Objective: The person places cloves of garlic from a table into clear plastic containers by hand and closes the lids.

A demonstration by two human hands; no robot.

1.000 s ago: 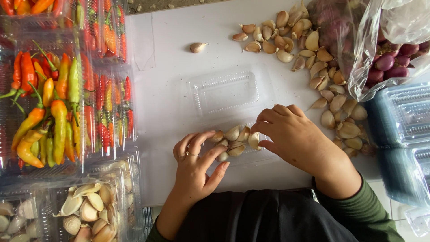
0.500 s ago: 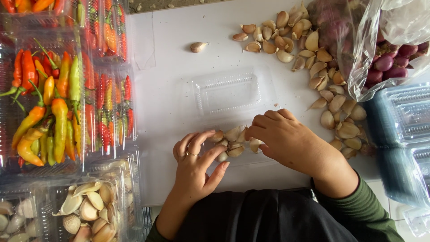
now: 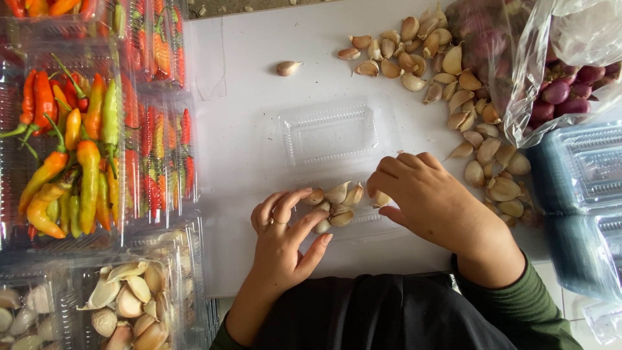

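White table point(image 3: 246, 129), garlic cloves point(image 3: 337, 204) between hands point(image 3: 285, 240).

Setting: produce packing station, likely a market stall or small food-packing workspace. Evidence: white work surface point(image 3: 246, 129) bordered on one side by clear plastic clamshell packs of red, orange and green chillies point(image 3: 71, 149); further packs filled with garlic cloves point(image 3: 133, 301). Loose heap of garlic cloves point(image 3: 466, 110) beside a plastic bag of red shallots point(image 3: 564, 84). Stacks of empty clear trays point(image 3: 583, 194) at the edge. One open empty clamshell point(image 3: 330, 133) at centre.
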